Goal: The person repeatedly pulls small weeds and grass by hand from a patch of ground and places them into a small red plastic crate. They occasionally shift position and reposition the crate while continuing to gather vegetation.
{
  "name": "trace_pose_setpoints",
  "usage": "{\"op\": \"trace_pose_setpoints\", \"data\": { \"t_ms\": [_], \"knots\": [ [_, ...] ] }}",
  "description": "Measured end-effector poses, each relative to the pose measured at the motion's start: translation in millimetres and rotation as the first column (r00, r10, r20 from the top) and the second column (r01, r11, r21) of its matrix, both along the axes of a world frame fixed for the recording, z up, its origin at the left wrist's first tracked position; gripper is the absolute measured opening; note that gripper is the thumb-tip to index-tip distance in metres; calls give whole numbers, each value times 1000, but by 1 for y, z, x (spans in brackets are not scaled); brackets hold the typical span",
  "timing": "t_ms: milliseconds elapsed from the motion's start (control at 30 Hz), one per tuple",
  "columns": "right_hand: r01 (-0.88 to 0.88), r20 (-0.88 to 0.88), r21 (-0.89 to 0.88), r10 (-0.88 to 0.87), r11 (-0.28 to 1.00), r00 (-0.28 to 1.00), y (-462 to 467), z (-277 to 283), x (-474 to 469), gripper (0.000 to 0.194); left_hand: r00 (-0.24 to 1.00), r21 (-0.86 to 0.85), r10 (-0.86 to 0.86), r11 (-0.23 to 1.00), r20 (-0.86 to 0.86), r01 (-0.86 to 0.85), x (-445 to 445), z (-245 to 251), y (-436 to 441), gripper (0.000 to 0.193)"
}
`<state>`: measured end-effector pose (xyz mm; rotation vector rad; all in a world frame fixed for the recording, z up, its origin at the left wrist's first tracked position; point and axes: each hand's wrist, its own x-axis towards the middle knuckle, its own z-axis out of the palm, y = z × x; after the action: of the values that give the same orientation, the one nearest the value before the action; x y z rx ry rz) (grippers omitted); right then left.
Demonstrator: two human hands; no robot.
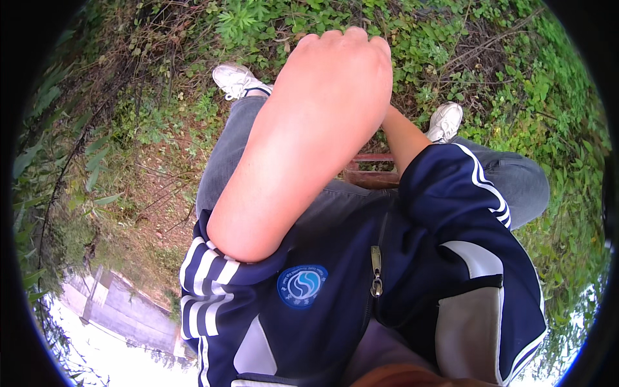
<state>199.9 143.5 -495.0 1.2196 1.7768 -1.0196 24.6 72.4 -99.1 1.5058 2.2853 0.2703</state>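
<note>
My left hand [346,60] is raised close to the camera, its back and bent knuckles facing me. The fingers curl down out of sight, so whatever may be in them is hidden. Its bare forearm [275,188] comes out of a pushed-up navy sleeve with white stripes. From the other side, my right forearm [405,138] reaches in behind the left hand, which covers the right hand completely. Below the arms, between my legs, shows part of a worn reddish frame or bar [372,179]; its full shape cannot be made out.
My legs in grey trousers [517,181] are spread apart, with a white shoe [237,80] on the left and another white shoe [445,121] on the right. Low green plants [522,96] and dry stems surround me. A paved strip [125,309] lies at lower left.
</note>
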Motion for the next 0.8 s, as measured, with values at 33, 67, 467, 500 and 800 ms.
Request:
{"op": "trace_pose_setpoints", "data": {
  "t_ms": [33, 67, 467, 500, 800],
  "knots": [
    [-136, 28, 77, 135, 988, 990, -2, 0, 0, 45, 1000, 12, -3, 1000, -5, 3, -1, 0, 1, 27],
    [-172, -27, 125, 177, 977, 984, -7, 2, 2, 44, 1000, 25, -5, 1000, -12, 6, -2, 0, 3, 27],
    [-608, -257, 135, 620, 782, 741, 5, 69, 21, 26, 995, -43, 34, 999, 99, -30, -14, 25, 20, 22],
    [-671, -263, 141, 681, 728, 684, 0, 73, 25, 26, 993, -52, 39, 998, 114, -33, -13, 26, 21, 22],
    [-826, -292, 161, 825, 541, 484, -8, 99, 46, 22, 980, -129, 75, 990, 187, -51, -12, 35, 30, 21]
  ]
}}
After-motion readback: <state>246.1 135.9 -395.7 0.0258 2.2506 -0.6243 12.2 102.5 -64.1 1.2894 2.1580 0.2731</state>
